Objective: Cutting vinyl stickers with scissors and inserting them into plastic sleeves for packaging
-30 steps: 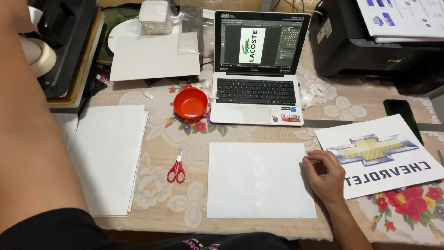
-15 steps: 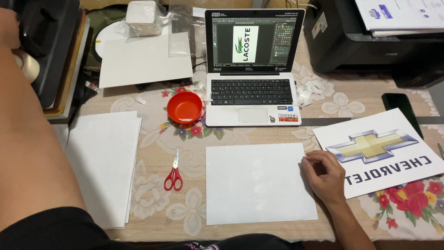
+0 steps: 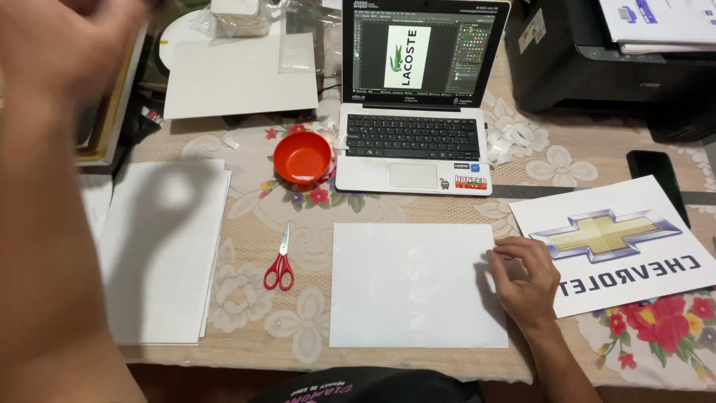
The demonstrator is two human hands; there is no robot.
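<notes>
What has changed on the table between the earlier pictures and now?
The left hand has risen into view at upper left, blurred; whether it holds anything is unclear. The right hand stays on the blank white sheet's right edge. The red-handled scissors and small red bowl have not moved.

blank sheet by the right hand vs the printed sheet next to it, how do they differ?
The blank sheet shows plain white, with only faint marks; the printed sheet bears a gold emblem and dark lettering. The blank sheet lies square to the table edge; the printed sheet is skewed. The right hand rests on the blank sheet's right edge; whether it touches the printed sheet is unclear. Both lie flat on the floral tablecloth.
</notes>
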